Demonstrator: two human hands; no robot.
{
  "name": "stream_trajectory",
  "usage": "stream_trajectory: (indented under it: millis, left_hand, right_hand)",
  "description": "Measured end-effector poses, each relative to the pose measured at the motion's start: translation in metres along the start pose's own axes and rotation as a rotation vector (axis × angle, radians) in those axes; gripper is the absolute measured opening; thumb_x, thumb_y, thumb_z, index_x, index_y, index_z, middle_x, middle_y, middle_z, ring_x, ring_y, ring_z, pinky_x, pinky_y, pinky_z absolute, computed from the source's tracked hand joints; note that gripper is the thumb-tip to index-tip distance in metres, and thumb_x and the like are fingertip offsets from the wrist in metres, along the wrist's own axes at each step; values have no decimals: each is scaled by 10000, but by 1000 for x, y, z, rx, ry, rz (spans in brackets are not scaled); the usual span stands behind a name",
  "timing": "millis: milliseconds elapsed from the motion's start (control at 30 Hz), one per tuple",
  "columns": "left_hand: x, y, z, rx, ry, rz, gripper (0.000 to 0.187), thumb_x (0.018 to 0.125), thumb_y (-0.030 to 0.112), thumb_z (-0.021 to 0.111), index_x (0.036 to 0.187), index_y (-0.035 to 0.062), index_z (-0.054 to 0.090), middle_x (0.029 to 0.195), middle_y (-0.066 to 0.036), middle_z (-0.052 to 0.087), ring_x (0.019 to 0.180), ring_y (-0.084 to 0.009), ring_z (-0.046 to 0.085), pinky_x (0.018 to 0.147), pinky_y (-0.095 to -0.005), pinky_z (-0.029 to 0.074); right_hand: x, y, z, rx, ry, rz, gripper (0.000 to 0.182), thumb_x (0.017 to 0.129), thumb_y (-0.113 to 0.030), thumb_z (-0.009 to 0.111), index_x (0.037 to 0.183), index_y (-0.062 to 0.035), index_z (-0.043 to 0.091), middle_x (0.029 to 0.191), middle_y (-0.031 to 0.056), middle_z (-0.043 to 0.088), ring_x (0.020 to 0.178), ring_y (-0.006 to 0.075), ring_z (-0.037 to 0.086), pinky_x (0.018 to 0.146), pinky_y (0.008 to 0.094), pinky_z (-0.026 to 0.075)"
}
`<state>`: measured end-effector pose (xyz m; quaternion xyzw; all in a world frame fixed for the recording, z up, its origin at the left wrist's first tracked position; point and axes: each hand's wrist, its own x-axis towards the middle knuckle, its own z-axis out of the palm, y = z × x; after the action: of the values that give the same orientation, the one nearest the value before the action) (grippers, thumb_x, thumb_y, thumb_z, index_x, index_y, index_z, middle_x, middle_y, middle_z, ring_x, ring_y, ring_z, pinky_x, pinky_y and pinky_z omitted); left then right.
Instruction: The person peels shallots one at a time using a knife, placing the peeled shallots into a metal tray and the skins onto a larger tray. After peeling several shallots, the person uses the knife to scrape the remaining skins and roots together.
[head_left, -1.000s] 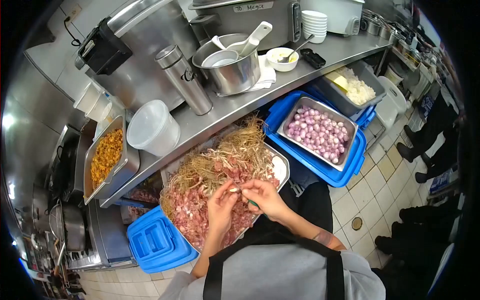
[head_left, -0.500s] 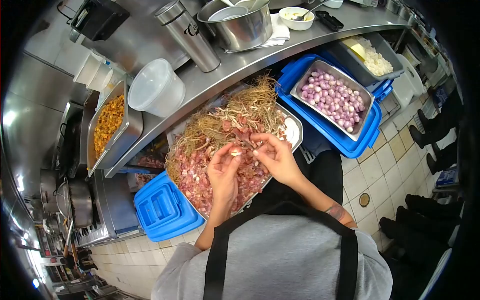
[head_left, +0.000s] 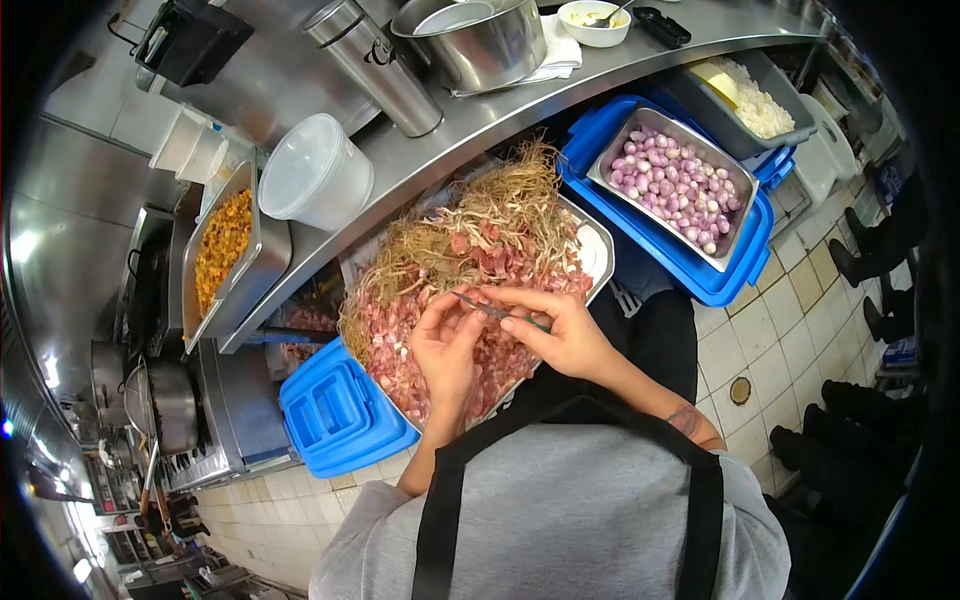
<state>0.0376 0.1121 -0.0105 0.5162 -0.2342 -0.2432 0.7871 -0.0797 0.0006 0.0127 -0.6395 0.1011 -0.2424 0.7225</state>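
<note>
My right hand [head_left: 572,338] is closed round a small paring knife [head_left: 492,310] with a green handle; its thin blade points left toward my other hand. The fingertips of my left hand [head_left: 446,352] pinch together at the blade, holding a shallot that is mostly hidden by the fingers. Both hands are above a large tray [head_left: 598,255] on my lap, heaped with reddish shallot skins and pieces [head_left: 393,335]. Dry, stringy roots [head_left: 425,245] cover the tray's far side.
Right of the tray, a metal pan of peeled shallots [head_left: 675,185] rests on a blue lid [head_left: 722,292]. Another blue lid [head_left: 340,415] is at left. The steel counter [head_left: 480,125] holds a plastic tub [head_left: 312,175], a flask [head_left: 385,75] and a pot [head_left: 490,55]. People's legs [head_left: 865,245] stand at right.
My right hand has turned, bringing the knife blade across to my left fingertips. The pale shallot visible between my left fingers before is now mostly covered. The view has shifted slightly.
</note>
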Motion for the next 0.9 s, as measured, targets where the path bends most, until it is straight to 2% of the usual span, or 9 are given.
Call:
stream_trajectory:
  millis: [133,233,333,367,467,600,633,767,900]
  left_hand:
    - [-1,4,1,7,-13,11,346,738,-145,608,1064,-43,552,1049,-136,588,958,-191,582,833,-306,495]
    - [-4,-2,-5,-53,-43,28,357,744,-144,600,1082,-40,548,1051,-136,589,964,-194,582,830,-295,493]
    - [-5,1,-1,-147,-36,-68,365,761,-126,588,1111,-33,540,1076,-136,583,983,-200,578,846,-286,481]
    - [-5,3,0,-179,-25,-122,367,768,-118,584,1121,-30,536,1086,-137,580,991,-203,576,854,-284,476]
    - [-2,0,-2,-286,-77,-169,370,786,-95,572,1145,-25,524,1123,-130,567,1021,-201,564,886,-289,456]
    - [-2,15,6,-292,-195,-128,383,789,-84,576,1162,-24,514,1137,-120,562,1040,-193,554,894,-298,452]
    - [-3,16,6,-266,-180,-132,385,790,-80,578,1165,-24,512,1128,-117,566,1034,-189,556,892,-297,452]
    - [1,12,3,-186,-59,-112,406,784,-18,615,1174,-21,502,1078,-107,579,971,-195,575,883,-319,463]
    - [2,14,0,-150,-107,-96,391,777,-49,612,1155,-41,513,1018,-91,594,927,-165,578,847,-290,471]
  right_hand:
    - [0,3,-1,-223,4,-147,337,817,-56,582,1152,-19,566,1063,113,636,750,119,608,709,258,477]
    - [3,18,3,-219,66,-284,316,847,-76,561,1160,-31,569,942,90,655,623,113,578,586,237,468]
    - [2,12,-8,434,-115,272,293,888,-89,512,1173,-44,564,798,58,617,503,77,486,445,198,389]
    - [3,14,-8,619,-131,296,283,919,-106,472,1186,-51,549,720,25,550,454,42,400,385,164,294]
    - [5,18,-11,773,-109,380,290,920,-116,474,1194,-45,537,743,33,557,464,45,416,386,172,308]
    - [12,30,-11,431,183,238,278,910,-109,502,1177,-57,561,710,29,557,462,35,399,406,154,314]
    - [12,35,-16,321,176,182,282,885,-93,534,1160,-43,573,787,47,619,530,60,494,492,172,410]
    - [1,17,-7,-19,69,-77,312,828,-70,577,1131,3,570,1064,110,637,909,183,630,784,290,482]
    - [-2,5,0,-212,54,-239,330,797,-56,588,1125,-20,580,1059,144,626,935,260,629,794,312,486]
